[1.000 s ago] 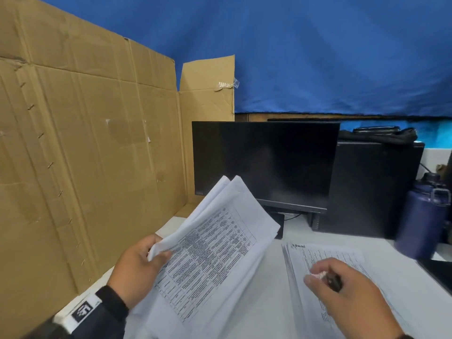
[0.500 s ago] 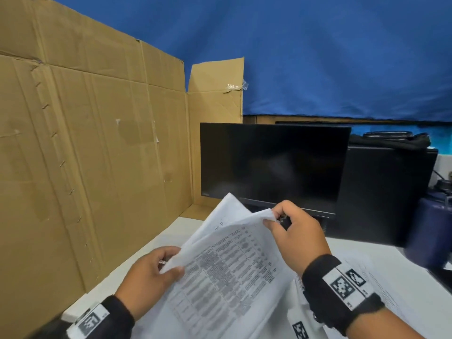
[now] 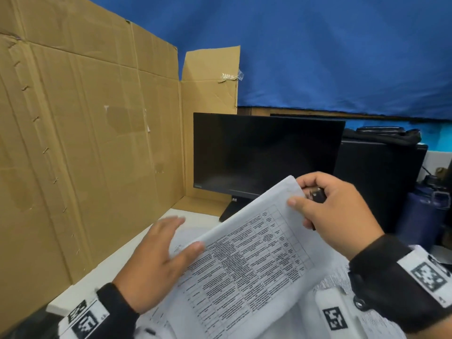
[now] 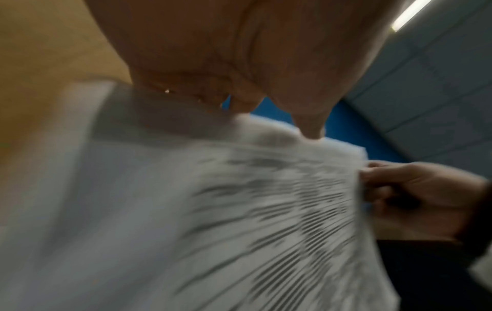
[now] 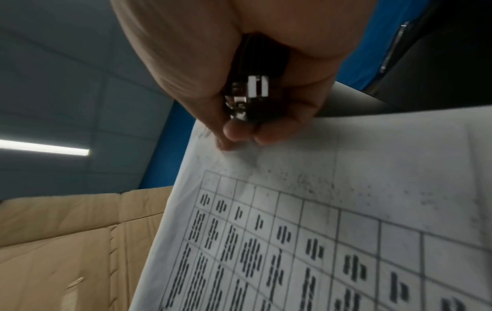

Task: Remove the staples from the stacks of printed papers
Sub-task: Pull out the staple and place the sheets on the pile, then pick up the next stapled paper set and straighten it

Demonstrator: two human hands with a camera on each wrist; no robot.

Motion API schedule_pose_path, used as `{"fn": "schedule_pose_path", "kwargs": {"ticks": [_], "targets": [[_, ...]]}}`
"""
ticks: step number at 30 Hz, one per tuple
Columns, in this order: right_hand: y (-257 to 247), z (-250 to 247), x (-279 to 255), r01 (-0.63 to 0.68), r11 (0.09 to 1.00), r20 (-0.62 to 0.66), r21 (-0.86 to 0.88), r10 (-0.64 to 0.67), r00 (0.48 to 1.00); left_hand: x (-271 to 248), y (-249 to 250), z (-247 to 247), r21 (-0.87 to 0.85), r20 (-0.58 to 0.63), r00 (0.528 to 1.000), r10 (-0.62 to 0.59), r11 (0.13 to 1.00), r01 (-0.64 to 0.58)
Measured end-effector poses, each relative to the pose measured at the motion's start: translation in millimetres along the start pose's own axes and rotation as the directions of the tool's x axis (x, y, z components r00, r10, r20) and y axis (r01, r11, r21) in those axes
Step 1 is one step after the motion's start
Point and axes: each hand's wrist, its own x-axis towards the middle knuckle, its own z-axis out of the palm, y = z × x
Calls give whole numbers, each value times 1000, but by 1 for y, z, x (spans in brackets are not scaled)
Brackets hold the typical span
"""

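A stack of printed papers (image 3: 244, 260) with a table of text is held tilted above the desk. My right hand (image 3: 300, 192) pinches its top corner, thumb on the front and fingers behind. The same hand keeps a black and metal staple remover (image 3: 316, 193) in its curled fingers, seen close up as the staple remover (image 5: 250, 94) just above the paper (image 5: 346, 210). My left hand (image 3: 181, 236) lies with straight fingers at the stack's left edge, thumb on the top sheet. The left wrist view is blurred: paper (image 4: 239, 210), right hand (image 4: 399, 189). No staple can be made out.
A cardboard wall (image 3: 85, 143) closes the left side. A dark monitor (image 3: 264, 152) and a black computer case (image 3: 376, 179) stand behind. A dark blue bottle (image 3: 420, 211) is at the right. More printed sheets (image 3: 335, 280) lie on the white desk (image 3: 102, 270).
My right hand left the right-hand pile and took the stack's top corner. My left hand released its pinch on the left edge and now lies flat with straight fingers.
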Motion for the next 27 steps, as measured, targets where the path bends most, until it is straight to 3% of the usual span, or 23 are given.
{"fn": "schedule_pose_path", "kwargs": {"ticks": [3,6,9,12,14,16,18,22,27], "targets": [[-27,-6,-8,125,984,66,-125,-118,991,-7,68,-1,-70,-108,978,181,979,-189],[-55,-10,-22,261,936,162,-238,-226,960,-11,114,-1,-300,-65,968,243,920,-251],[-68,-18,-37,306,904,187,-298,-259,948,-17,135,1,-474,-7,960,279,845,-248],[-59,-30,-52,206,953,118,-222,-183,976,-27,136,8,-615,47,977,207,777,-135],[-49,-39,-69,26,994,133,-107,-12,991,-32,132,16,-711,122,988,99,703,17],[-34,-45,-89,-160,987,223,-6,157,962,-35,124,26,-777,208,978,6,608,161],[-16,-46,-107,-262,963,254,60,239,937,-36,118,41,-807,285,958,-17,536,249],[18,-48,-134,-293,949,171,120,271,947,-46,121,65,-829,393,919,-20,424,364],[25,-43,-151,-116,992,107,49,110,988,-61,120,92,-828,416,908,51,434,355]]}}
